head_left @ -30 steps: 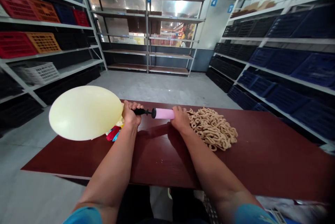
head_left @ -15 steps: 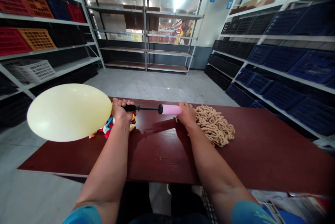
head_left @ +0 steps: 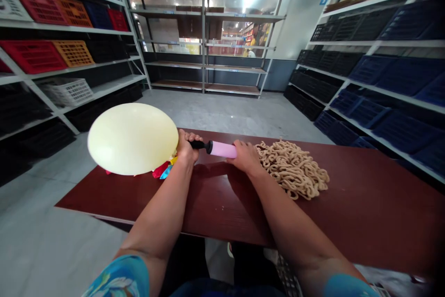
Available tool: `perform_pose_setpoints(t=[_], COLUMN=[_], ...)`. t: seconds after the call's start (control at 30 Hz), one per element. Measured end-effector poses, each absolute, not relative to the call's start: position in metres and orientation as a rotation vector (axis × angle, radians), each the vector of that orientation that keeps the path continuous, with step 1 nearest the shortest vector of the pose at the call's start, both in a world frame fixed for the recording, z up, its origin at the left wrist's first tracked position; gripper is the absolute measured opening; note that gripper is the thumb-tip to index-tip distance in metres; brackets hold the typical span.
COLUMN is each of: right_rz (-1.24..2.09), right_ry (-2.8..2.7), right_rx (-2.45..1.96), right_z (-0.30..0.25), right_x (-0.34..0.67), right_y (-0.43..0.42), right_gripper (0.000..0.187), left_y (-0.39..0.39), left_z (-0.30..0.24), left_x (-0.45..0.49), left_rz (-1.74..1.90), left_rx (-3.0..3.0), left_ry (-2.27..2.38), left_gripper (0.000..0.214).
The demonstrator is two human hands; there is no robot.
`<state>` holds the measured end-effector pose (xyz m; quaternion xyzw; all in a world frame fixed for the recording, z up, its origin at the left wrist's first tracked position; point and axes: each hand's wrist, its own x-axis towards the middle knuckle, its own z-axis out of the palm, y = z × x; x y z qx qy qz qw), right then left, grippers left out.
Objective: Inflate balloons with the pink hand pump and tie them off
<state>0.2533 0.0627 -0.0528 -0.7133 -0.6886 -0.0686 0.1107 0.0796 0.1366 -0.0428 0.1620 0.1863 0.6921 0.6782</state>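
A pale yellow balloon (head_left: 132,138), blown up large, hangs over the left part of the dark red table (head_left: 365,213). My left hand (head_left: 186,148) is closed around the black end of a hand pump (head_left: 222,149), right at the balloon's neck. My right hand (head_left: 246,156) grips the pump's pink barrel. The pump lies level between both hands, pushed in short. Under the balloon lies a small heap of coloured uninflated balloons (head_left: 163,169).
A pile of beige cord (head_left: 294,169) rests on the table just right of my right hand. Shelving with red, orange and white crates (head_left: 59,56) lines the left wall, dark blue crates (head_left: 382,79) the right. Grey floor lies beyond the table.
The pump was drawn out long half a second ago and is now pushed in short, my hands closer together. The view has shifted to the left, so the balloon sits nearer the centre.
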Motion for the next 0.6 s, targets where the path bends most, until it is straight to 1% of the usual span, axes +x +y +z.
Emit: perform_pose_setpoints(t=[0.07,0.1,0.13,0.23,0.3,0.4,0.53,0.6], right_rz=[-0.182,-0.161,-0.132,-0.059,-0.062,-0.079,-0.078,-0.05], right_ry=[-2.103,-2.159,-2.216,-2.305,-2.292,-2.294,-2.374,-2.438], right_rx=[-1.952,-1.85,-1.742,-1.504,-1.465,-1.489,-1.588,-1.617], right_z=[-0.049,-0.048,-0.047,-0.046,-0.046,-0.045,-0.042,-0.043], right_x=[0.248,0.245,0.242,0.234,0.234,0.241,0.247,0.245], right_y=[0.06,0.059,0.059,0.057,0.057,0.057,0.056,0.055], right_gripper=[0.075,0.08,0.079,0.062,0.054,0.051,0.048,0.048], left_y=[0.134,0.133,0.131,0.129,0.129,0.135,0.146,0.148], left_z=[-0.045,-0.045,-0.045,-0.045,-0.044,-0.041,-0.035,-0.035], left_x=[0.082,0.084,0.085,0.088,0.086,0.075,0.057,0.056], left_rz=[1.526,1.511,1.502,1.484,1.453,1.473,1.727,1.765], left_rx=[0.371,0.38,0.382,0.377,0.37,0.353,0.396,0.447], left_ry=[0.423,0.413,0.408,0.398,0.407,0.483,0.679,0.745], left_gripper=[0.045,0.045,0.045,0.044,0.044,0.044,0.04,0.038])
